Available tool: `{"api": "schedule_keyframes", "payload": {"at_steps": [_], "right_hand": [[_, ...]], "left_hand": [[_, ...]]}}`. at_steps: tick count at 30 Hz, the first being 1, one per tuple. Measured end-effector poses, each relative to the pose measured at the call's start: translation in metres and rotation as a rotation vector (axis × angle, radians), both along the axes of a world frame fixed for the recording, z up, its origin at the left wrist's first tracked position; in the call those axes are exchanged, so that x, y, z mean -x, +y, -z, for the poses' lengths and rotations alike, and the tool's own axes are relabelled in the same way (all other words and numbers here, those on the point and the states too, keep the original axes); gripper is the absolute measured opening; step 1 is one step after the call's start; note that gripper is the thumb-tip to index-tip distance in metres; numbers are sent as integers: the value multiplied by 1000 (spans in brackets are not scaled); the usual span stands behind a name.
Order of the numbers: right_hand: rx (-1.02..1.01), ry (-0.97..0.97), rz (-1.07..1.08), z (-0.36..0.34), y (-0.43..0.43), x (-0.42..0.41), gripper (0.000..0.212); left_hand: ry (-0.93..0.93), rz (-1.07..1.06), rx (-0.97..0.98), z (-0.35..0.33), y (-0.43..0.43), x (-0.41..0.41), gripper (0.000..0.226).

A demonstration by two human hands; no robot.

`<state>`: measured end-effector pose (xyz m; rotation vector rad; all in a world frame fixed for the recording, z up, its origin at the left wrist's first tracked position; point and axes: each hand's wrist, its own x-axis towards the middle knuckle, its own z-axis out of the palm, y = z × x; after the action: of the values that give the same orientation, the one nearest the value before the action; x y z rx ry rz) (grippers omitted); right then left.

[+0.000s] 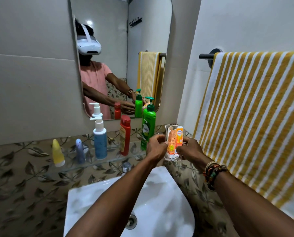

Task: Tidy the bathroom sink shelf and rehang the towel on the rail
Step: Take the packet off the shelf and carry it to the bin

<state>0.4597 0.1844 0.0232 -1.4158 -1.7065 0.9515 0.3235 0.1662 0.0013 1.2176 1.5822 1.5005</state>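
On the glass shelf (108, 160) stand a yellow tube (58, 153), a blue-grey tube (80, 151), a white and blue pump bottle (100, 142), a red bottle (125, 135) and a green pump bottle (148, 127). At the shelf's right end, my left hand (155, 146) and my right hand (190, 148) together grip an orange carton (176, 140) inside a clear container (169, 130). The yellow and white striped towel (254, 117) hangs over the dark rail (206, 56) on the right wall.
A white sink (159, 194) with a drain lies below my forearms, and a chrome tap (126, 166) stands under the shelf. A mirror (118, 48) above the shelf reflects a person and the towel. Leaf-patterned tiles run behind the shelf.
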Motion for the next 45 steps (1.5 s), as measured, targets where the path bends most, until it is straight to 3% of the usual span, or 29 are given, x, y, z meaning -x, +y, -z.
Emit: {"api": "schedule_keyframes", "payload": {"at_steps": [19,27,37,42,45], "right_hand": [[1,69,-246,19,-44,-57,28],[13,116,-352,32,-75,-42,31],[11,170,-454,16,-114,-18,27],[25,169,-511,17,-148,5,25],[42,180,-539,18,-180,23,27]], "left_hand": [[-54,-181,22,11,-81,-58,35],[-63,-314,29,18,-128,-49,24],[-106,-397,-4,5,-177,-26,37],[-123,-418,-31,5,-221,-8,20],[-147,-445,-34,10,-257,8,22]]}}
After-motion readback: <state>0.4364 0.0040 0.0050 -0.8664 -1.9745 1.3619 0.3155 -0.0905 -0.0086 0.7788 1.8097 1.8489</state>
